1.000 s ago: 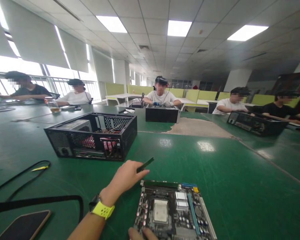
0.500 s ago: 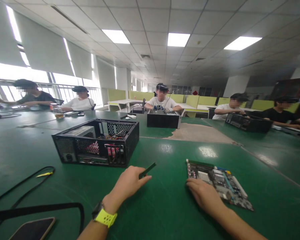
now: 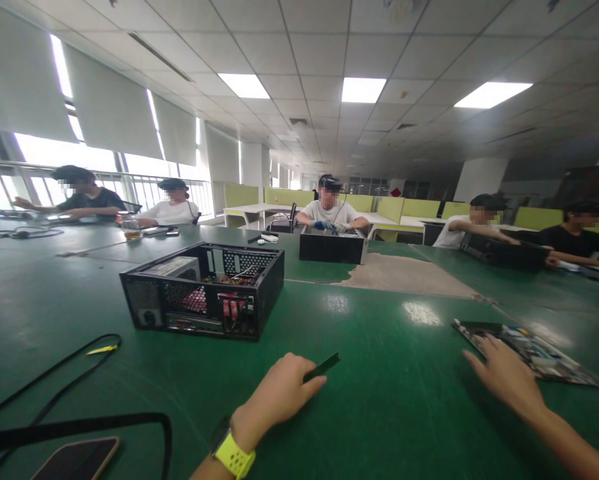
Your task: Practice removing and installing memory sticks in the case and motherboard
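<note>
Between the thumb and fingers of my left hand [image 3: 290,390] is a thin dark green stick-like board [image 3: 326,365], its free end pointing up and right. A yellow-green watch strap [image 3: 235,455] circles that wrist. Over at the right, my right hand [image 3: 506,373] has its fingers spread at the left side of a motherboard [image 3: 549,357], covering part of it; whether the fingertips touch it is hard to tell. The motherboard lies on the green table [image 3: 379,400]. An open black computer case [image 3: 204,293] stands behind and left of my left hand.
A black cable with a yellow tag [image 3: 103,349], a dark strap [image 3: 79,421] and a phone [image 3: 79,459] are at the lower left. Across the table, a person [image 3: 329,207] works at another case [image 3: 332,247]. More people sit left and right; a jar [image 3: 131,230] stands far left.
My right hand and the motherboard have shifted right and farther away, and the fingers have spread. My left hand, still holding the green stick, appears slightly lower and more to the right.
</note>
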Demonstrator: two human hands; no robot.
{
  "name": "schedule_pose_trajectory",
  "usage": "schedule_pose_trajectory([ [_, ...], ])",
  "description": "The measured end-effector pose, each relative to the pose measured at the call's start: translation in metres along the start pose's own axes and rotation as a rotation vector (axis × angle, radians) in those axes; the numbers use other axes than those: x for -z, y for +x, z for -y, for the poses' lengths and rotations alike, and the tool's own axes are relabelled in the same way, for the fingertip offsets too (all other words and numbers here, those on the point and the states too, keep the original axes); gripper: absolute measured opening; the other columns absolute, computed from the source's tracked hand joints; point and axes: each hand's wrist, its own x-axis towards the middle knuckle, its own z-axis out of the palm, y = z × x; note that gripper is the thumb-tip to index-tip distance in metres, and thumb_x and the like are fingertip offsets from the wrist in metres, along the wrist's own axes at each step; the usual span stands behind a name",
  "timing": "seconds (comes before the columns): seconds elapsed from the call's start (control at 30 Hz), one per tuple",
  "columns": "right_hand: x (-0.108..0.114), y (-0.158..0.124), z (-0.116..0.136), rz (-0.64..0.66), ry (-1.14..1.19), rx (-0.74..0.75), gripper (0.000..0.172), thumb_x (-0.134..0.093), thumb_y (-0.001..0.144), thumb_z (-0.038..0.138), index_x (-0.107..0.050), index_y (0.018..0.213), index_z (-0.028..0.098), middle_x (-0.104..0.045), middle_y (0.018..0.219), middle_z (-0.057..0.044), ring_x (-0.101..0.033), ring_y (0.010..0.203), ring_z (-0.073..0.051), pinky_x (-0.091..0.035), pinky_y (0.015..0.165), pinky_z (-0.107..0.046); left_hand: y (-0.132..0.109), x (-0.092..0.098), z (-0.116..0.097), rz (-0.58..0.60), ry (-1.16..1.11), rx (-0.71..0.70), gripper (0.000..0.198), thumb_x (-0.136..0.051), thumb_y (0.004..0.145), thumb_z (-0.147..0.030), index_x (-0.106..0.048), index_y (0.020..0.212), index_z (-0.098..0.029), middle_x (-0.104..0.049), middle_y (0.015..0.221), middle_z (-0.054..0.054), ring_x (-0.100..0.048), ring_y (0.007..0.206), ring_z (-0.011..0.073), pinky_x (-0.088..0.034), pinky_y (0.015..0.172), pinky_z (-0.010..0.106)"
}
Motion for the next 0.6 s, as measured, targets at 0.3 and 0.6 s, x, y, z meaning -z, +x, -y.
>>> schedule_pose_trajectory([
  [0.3,0.06,-0.12,0.201,0.601,1.004,0.266,0.05,-0.047,0.085,0.057,-0.068,0.111,0.018,-0.067,0.112,-0.01,-0.057,0.109,-0.027,-0.043,0.096,-0.039,0.004,-0.015,-0.076,0.169,-0.261,-0.328,0.026,-0.062,0.077,-0.041,-0.069,0.089,-0.019,-0.07,0.084,-0.002,-0.06,0.073,0.0153,-0.044,0.067,0.021],
  [0.6,0.074,-0.084,0.152,0.428,1.243,-0.111,0.059,-0.052,0.081,0.062,-0.064,0.114,0.015,-0.069,0.103,-0.011,-0.066,0.086,-0.025,-0.053,0.069,-0.033,0.05,0.103,0.032,-0.484,0.654,0.358,0.045,-0.045,0.086,-0.047,-0.06,0.106,-0.009,-0.064,0.107,0.018,-0.057,0.105,0.0311,-0.041,0.091,0.042],
])
